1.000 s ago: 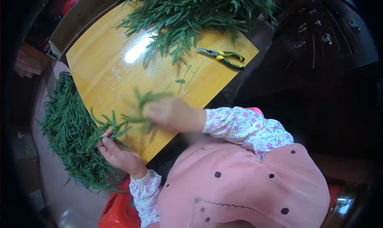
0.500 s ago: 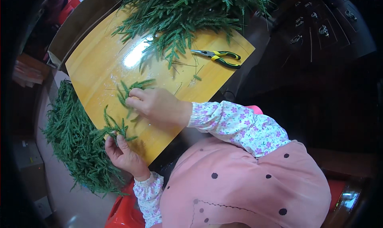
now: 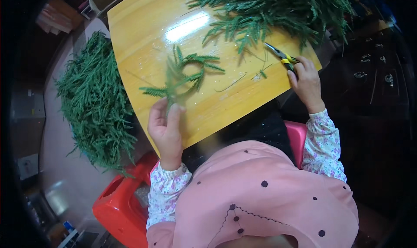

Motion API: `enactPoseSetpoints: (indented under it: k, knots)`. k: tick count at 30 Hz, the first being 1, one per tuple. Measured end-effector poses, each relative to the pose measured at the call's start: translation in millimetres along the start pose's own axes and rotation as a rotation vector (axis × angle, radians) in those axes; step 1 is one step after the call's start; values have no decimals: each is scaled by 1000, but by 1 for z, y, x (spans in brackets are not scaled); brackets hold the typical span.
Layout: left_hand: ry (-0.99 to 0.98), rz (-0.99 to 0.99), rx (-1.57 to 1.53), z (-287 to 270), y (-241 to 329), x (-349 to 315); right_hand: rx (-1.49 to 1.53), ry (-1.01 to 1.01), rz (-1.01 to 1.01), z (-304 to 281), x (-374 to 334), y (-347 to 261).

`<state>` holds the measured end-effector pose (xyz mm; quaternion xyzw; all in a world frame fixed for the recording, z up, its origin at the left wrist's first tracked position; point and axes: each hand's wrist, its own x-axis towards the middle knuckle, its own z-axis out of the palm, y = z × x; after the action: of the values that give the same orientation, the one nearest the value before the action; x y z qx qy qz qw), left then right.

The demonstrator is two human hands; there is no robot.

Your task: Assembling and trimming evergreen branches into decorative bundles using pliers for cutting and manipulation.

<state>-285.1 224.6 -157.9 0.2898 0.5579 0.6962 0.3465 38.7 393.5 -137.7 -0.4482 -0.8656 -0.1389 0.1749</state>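
Between the thumb and fingers of my left hand [image 3: 167, 128] is the stem of a small green artificial pine ring [image 3: 196, 76], with sprigs sticking out around an open middle. It is held over the near left part of the wooden board, and part of it is smeared by motion. My right hand [image 3: 307, 83] is closed around the handles of long-nose pliers [image 3: 278, 52] with black and yellow grips. Their jaws point toward the far left, beside a large heap of green pine sprigs [image 3: 278, 9] at the board's far right.
The yellow wooden board [image 3: 143, 52] carries thin wire bits and a small loose sprig [image 3: 263, 73]. Left of it, lower down, lies another big pile of pine sprigs [image 3: 95, 100]. A red plastic stool [image 3: 119, 204] stands near my left arm; a pink seat edge [image 3: 296, 139] shows at right.
My right hand has left the pine sprigs and moved right onto the pliers. My left hand has raised the pine piece, now ring-shaped, over the board. The whole view has shifted.
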Motion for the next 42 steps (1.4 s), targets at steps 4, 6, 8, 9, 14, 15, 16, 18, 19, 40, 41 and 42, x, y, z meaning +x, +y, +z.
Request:
enactPoseSetpoints:
  k: [4, 6, 8, 9, 14, 15, 16, 18, 19, 40, 41, 42]
  knots:
    - [-23, -17, -131, -13, -1, -6, 57, -34, 8, 3, 6, -8]
    - [-57, -13, -144, -17, 3, -9, 83, -67, 10, 3, 8, -10]
    - [-80, -50, -170, -18, 5, -10, 96, -111, 65, -1, 5, -8]
    - [-104, -89, -197, -17, 5, -10, 107, -156, 120, -3, 3, -5]
    - [-156, -198, -344, -23, 6, -7, 699, -222, 447, -11, -19, -13]
    - [-157, -199, -342, -21, 5, -8, 700, -222, 449, -12, -23, -15]
    - [-140, -201, -352, -19, 5, -8, 926, -227, 421, -12, -25, -21]
    - [-109, -210, -372, -12, 2, -9, 1264, -277, 353, -15, -24, -40]
    - [-111, -212, -369, -8, -1, -9, 1380, -325, 313, -16, -20, -55]
    - [-73, -57, -119, -27, -13, -1, 906, -87, -212, 0, 20, -185]
    - [-68, -56, -99, -27, -15, -1, 898, -82, -216, 1, 20, -185]
    - [-62, -56, -79, -26, -16, -2, 890, -77, -220, 1, 19, -183]
